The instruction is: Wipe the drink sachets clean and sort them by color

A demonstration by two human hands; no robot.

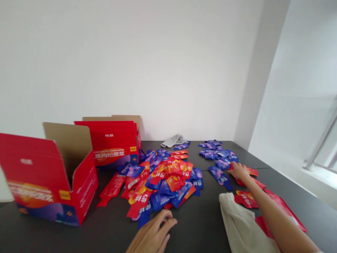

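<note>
My left hand (155, 232) hovers at the near edge of a mixed pile, fingers loosely bent and apart, with nothing visible in them. Red-orange pouches (140, 196) and blue-purple pouches (160, 200) lie jumbled in that pile. Across the table to the right, my right hand (239, 172) is palm down, its fingers curled onto a red pouch (232, 166), mostly hidden beneath it. Just left of that hand lies a single blue pouch (219, 176). More red pouches (246, 199) lie beneath and beside my right forearm.
Two open red cardboard boxes stand at left, the nearer box (85, 189) and a farther box (116, 140), with another flap behind. A grey cloth (172, 140) lies at the back; a beige cloth (239, 225) is in front. Blue pouches (210, 153) are grouped at back right on the black table (200, 225).
</note>
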